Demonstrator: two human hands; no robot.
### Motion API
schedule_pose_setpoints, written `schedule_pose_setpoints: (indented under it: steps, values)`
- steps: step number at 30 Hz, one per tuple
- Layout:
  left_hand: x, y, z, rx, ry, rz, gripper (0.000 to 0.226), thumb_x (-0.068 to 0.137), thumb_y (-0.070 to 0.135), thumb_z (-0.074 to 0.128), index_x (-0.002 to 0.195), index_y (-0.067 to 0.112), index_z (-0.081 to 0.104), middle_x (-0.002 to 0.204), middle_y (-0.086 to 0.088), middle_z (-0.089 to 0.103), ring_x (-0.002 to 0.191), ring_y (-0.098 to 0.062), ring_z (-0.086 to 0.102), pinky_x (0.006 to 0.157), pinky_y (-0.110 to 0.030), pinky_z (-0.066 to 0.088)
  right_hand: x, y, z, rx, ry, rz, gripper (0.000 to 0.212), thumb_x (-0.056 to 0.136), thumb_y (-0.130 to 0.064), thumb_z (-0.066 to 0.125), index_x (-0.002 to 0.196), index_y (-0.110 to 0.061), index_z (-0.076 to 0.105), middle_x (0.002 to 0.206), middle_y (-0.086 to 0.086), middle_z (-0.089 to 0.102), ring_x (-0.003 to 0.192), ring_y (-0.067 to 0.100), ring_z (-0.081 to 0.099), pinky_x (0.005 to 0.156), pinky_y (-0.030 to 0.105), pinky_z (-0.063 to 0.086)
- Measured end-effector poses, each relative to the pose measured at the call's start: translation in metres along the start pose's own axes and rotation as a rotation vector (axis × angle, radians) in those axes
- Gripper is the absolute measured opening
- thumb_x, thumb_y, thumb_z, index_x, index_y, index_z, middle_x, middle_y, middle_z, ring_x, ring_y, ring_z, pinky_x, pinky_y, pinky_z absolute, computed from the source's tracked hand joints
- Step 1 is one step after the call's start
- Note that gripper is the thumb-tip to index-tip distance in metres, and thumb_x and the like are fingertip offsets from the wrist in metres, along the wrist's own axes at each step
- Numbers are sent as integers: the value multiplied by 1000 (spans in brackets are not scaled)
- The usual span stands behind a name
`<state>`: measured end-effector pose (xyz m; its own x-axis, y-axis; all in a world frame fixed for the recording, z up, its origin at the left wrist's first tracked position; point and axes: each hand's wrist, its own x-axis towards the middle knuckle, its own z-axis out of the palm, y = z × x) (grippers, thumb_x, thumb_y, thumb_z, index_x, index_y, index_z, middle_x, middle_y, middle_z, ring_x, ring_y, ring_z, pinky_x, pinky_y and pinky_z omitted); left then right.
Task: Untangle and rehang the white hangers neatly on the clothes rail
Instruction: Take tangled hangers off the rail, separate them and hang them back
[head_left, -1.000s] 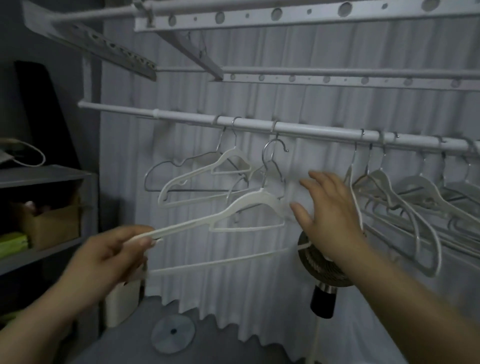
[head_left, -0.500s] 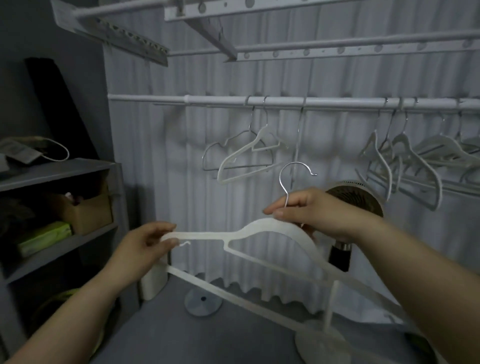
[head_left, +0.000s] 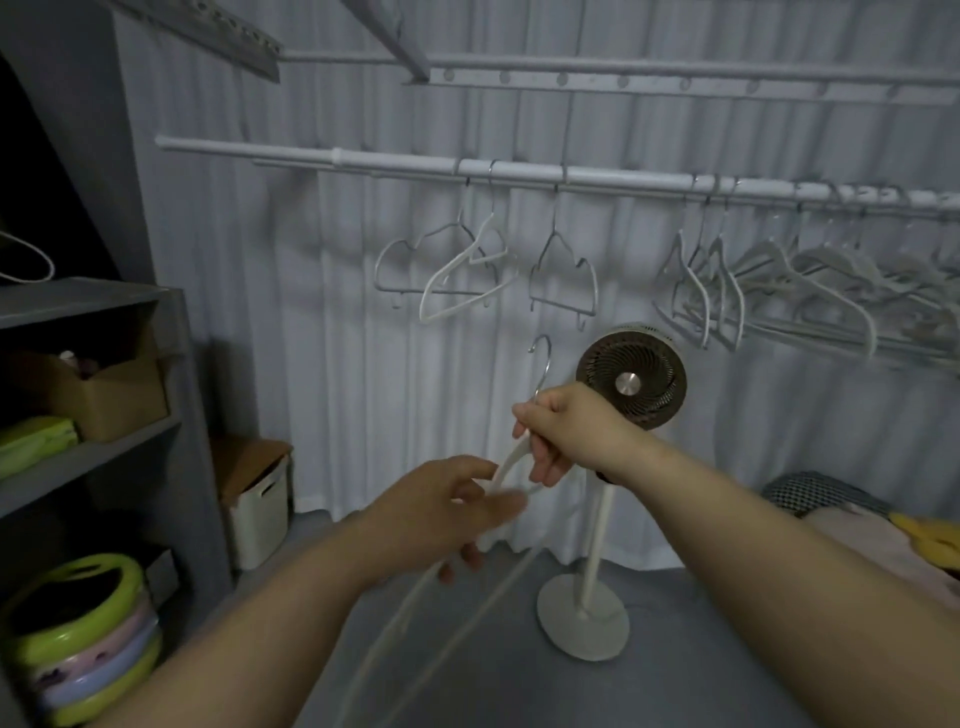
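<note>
I hold one white hanger (head_left: 511, 460) below the rail, turned end-on so its arms run down toward me. My right hand (head_left: 566, 436) grips its neck just under the metal hook (head_left: 540, 358). My left hand (head_left: 441, 514), blurred, curls its fingers round the hanger's near arm. The white clothes rail (head_left: 395, 162) crosses above. On it hang two overlapping hangers (head_left: 457, 270) at the left, a single one (head_left: 561, 275) in the middle, and a crowded bunch of several (head_left: 779, 291) at the right.
A standing fan (head_left: 631, 382) is right behind my right hand, its base on the grey floor. At the left, grey shelves (head_left: 88, 452) hold a cardboard box (head_left: 104, 395); beside them are a white bin (head_left: 257, 499) and stacked green basins (head_left: 78, 639). Bedding (head_left: 883, 530) lies at the right.
The hanger came off the rail and down. It has swung from sideways to end-on, my right hand staying at its neck. My left hand moved from the arm's tip in toward the neck.
</note>
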<state>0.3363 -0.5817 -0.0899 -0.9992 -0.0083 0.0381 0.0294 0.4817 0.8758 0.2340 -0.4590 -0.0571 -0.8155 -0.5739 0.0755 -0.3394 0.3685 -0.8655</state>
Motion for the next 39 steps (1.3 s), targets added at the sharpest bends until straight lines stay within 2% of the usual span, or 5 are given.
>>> schedule_pose_setpoints:
  steps: [7,13,19,24,39]
  values:
    - [7,12,12,22,106,48,39,84,-4,46,70,32,55,96,-24,67,25,-7,41,30,-15,34,-11,1,-19,-51,163,-6,30,95,-15,45,65,-14,49,55,6,50,31,6,51,36,17,42]
    - [41,28,21,-31,86,46,37,84,-4,47,75,31,55,80,-16,64,22,-6,39,30,-16,35,-2,14,-66,-470,538,-89,24,89,-26,53,106,-13,64,102,6,65,100,21,56,83,27,41]
    - [106,46,32,87,15,6,36,87,4,47,114,28,47,73,1,51,42,-9,43,33,-18,39,27,18,-114,-1002,606,-73,42,92,-30,45,133,-25,46,151,1,26,140,24,11,109,32,5]
    - [155,65,38,123,67,-14,49,90,6,42,133,29,36,76,0,49,44,-10,42,33,-18,40,69,22,-149,-1103,643,-41,42,93,-32,41,134,-23,44,154,2,17,143,27,4,117,42,0]
    - [263,125,72,117,192,-39,51,89,-2,28,135,21,31,83,-5,46,50,-15,43,46,-28,46,113,46,-228,-1115,404,76,46,91,-15,47,135,-16,38,145,10,31,133,28,30,101,40,36]
